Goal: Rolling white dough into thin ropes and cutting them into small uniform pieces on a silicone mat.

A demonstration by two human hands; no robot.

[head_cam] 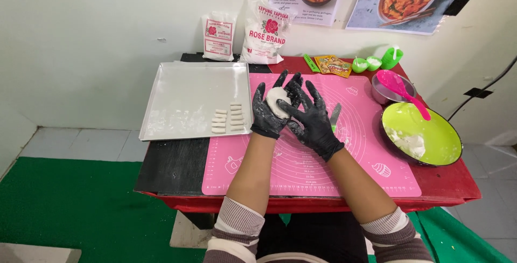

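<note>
Dough lump (277,101) pressed between my palms above the pink mat (371,155): left hand (267,113) cupped under it, right hand (311,120) across, fingers spread. Roundish, no clear long axis.

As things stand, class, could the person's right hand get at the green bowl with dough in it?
Probably yes. The green bowl sits on the right hand's side with only bare pink mat between. That hand is busy, pressed with the left hand around a dough lump.
</note>
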